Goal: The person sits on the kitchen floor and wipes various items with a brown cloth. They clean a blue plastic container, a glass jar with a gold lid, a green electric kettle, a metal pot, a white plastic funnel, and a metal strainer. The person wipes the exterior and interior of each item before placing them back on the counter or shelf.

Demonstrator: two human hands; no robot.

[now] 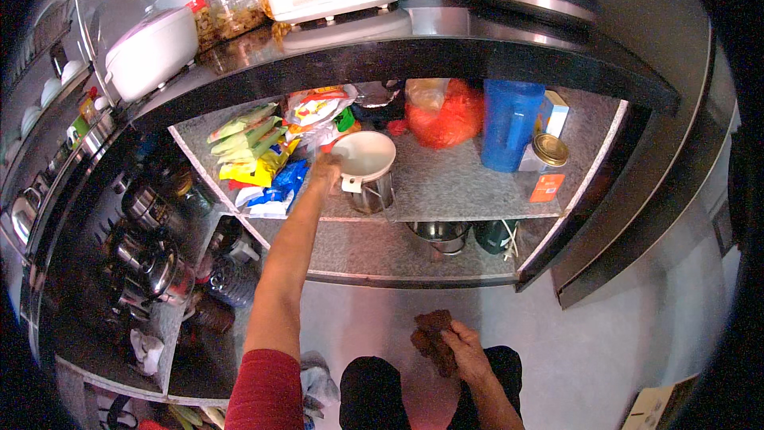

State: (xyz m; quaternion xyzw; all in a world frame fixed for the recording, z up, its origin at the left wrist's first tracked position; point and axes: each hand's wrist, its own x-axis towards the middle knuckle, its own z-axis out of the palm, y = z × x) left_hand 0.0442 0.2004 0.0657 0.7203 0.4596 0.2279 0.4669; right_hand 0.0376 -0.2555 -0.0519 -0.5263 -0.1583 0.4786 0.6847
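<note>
My left hand (pixel 325 171) reaches into the upper shelf of the open cabinet, closed on the left side of a white round tub (pixel 368 155). That tub sits in or on a shiny metal pot (pixel 372 195); where they meet is hard to make out. Low in front of the cabinet, above my knees, my right hand (pixel 468 350) grips a crumpled brown cloth (pixel 434 341). To the left of the tub lie several food packets (pixel 259 151), some yellow and some blue. Behind it to the right is a red plastic bag (pixel 447 119).
A blue pitcher (pixel 508 127) and a lidded tin (pixel 549 153) stand at the shelf's right. Below are a metal bowl (pixel 439 235) and a dark green object (pixel 493 235). The black counter edge (pixel 414 56) overhangs the shelf. Metal pots (pixel 163 271) fill the left cabinet.
</note>
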